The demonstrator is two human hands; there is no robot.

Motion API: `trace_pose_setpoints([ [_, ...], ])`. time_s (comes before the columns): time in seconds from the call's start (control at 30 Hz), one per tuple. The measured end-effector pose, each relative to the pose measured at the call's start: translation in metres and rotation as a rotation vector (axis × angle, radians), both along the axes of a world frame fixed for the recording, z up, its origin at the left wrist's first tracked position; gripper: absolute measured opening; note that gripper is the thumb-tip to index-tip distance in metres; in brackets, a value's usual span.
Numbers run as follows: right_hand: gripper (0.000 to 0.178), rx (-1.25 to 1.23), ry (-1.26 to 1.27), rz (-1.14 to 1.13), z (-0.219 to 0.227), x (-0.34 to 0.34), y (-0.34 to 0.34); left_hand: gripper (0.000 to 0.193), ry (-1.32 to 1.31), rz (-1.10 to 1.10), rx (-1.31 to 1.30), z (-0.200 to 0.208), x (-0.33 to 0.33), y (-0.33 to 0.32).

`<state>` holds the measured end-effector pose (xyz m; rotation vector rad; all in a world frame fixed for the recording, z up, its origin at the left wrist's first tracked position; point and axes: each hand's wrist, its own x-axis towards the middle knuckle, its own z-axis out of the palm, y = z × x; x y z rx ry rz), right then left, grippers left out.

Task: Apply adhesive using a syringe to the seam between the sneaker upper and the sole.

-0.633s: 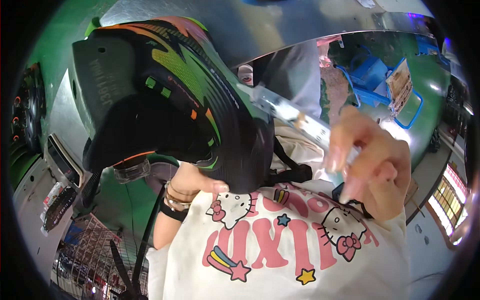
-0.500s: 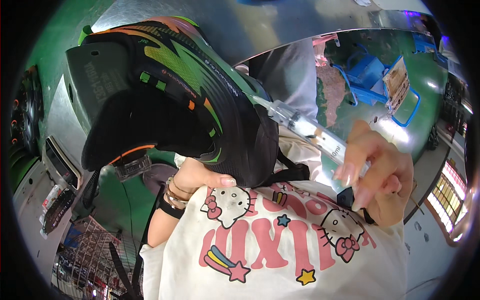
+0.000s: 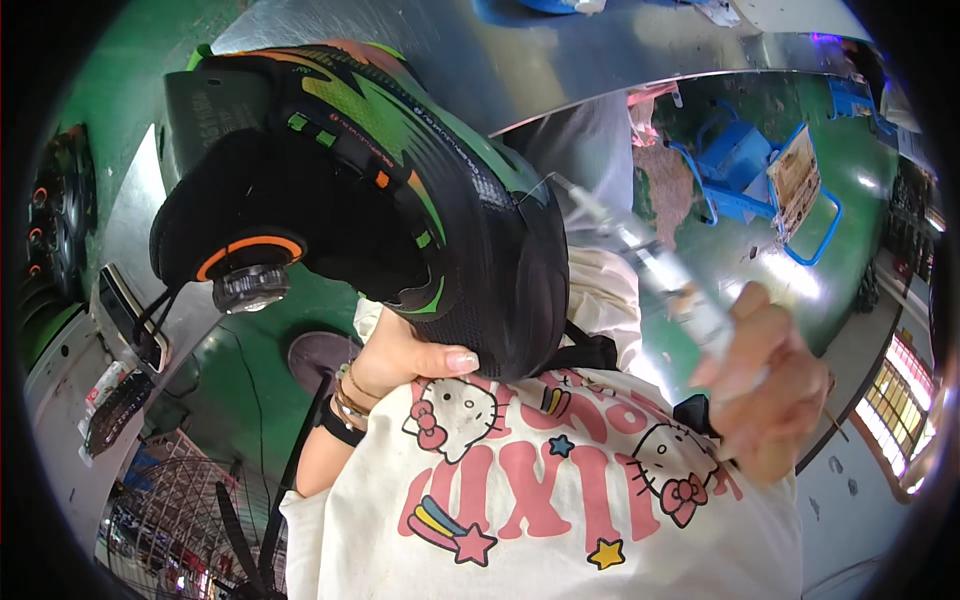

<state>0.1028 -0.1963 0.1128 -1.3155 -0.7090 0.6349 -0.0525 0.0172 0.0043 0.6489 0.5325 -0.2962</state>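
A black sports shoe (image 3: pixel 455 230) with green and orange patterns hangs in front of me, tilted. My left hand (image 3: pixel 410 355) is closed on its near end, thumb on top; the other fingers are hidden beneath. A dark grey-green block (image 3: pixel 185 110) like a shoe last sticks out of its opening. The black tongue (image 3: pixel 205 205) flops outward and carries a clear round dial (image 3: pixel 250 288) below an orange ring. My right hand (image 3: pixel 765 385), blurred, grips a clear syringe (image 3: pixel 675 285). Its thin bent needle (image 3: pixel 535 188) reaches the shoe's right side, close to the sole edge.
A metal worktop (image 3: pixel 400 30) curves across the far side. A blue metal chair-like frame (image 3: pixel 745 170) stands on the green floor at right. At left are a phone (image 3: pixel 130 318), a row of dark shoes (image 3: pixel 62 215) and a wire-caged fan (image 3: pixel 190 510).
The shoe has tilted slightly, bringing the dial and orange ring into fuller view. My right hand and the syringe have shifted right and a little nearer me. My left hand keeps its hold.
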Motion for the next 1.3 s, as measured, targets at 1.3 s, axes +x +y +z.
trace_pose_setpoints([
  [1.3, 0.021, -0.549, -0.365, -0.077, -0.054, 0.117, 0.075, 0.062, -0.655, 0.192, 1.085, 0.111, 0.100, 0.117],
])
